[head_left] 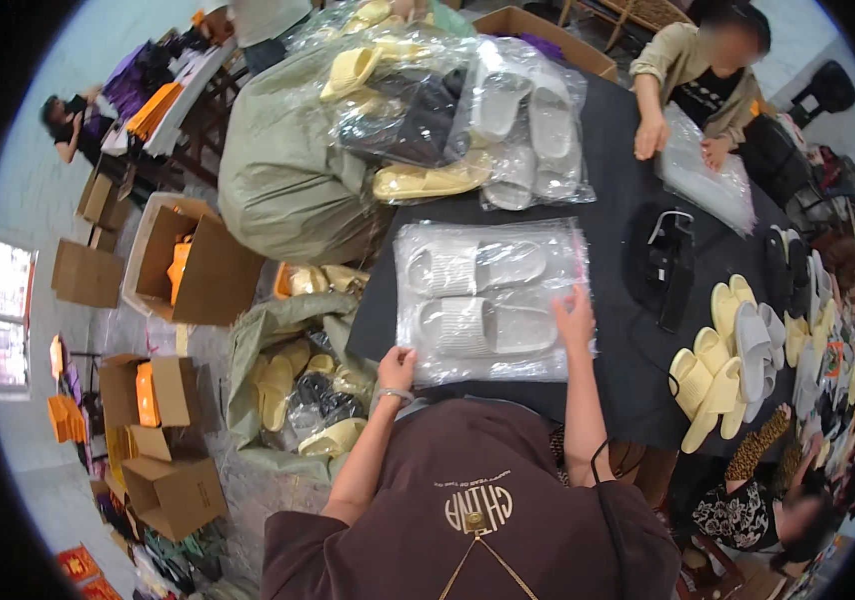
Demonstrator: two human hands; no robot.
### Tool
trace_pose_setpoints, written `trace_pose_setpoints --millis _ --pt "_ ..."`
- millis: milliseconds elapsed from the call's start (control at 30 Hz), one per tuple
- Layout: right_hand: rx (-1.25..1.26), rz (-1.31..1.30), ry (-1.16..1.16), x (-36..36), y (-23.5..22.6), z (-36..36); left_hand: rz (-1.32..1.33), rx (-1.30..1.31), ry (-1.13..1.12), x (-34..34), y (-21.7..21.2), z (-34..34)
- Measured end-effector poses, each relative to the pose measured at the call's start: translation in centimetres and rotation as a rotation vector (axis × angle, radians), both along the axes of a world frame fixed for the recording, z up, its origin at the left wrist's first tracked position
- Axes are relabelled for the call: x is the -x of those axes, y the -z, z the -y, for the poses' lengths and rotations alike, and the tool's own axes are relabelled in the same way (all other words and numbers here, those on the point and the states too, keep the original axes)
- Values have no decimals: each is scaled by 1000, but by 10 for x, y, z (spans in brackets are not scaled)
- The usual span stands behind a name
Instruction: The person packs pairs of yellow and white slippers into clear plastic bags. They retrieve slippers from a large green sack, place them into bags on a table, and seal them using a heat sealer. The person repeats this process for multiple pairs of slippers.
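Observation:
A pair of light grey slippers (520, 331) lies side by side inside a clear plastic bag (418, 372) on the black-covered table before me. The bag's right edge carries a pinkish strip. With closed fingers, my left hand (397, 370) holds the bag's near left corner. My right hand (575, 318) rests at the bag's right edge beside the strip, its fingers stretched and apart.
Bagged slippers (533, 120) pile up at the far side, next to a big green sack (283, 150). Loose yellow slippers (710, 385) and a black device (670, 255) are on the right. Across the table a person handles clear bags (708, 175). Cardboard boxes (210, 265) stand left.

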State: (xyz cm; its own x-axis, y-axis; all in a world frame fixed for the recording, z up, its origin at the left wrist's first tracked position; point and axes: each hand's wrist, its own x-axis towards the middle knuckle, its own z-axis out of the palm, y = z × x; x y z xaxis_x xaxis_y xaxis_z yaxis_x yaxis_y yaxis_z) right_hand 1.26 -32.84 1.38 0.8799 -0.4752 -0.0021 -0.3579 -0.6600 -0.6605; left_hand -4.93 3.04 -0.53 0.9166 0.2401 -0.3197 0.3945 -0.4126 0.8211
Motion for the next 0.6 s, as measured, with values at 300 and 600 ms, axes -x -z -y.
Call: trace_pose_setpoints --millis 300,600 --pt "-18 -47 -45 6 8 0 -97 32 19 -3 6 -5" --pt "128 24 -62 13 11 -5 -50 -53 59 -3 11 -6"
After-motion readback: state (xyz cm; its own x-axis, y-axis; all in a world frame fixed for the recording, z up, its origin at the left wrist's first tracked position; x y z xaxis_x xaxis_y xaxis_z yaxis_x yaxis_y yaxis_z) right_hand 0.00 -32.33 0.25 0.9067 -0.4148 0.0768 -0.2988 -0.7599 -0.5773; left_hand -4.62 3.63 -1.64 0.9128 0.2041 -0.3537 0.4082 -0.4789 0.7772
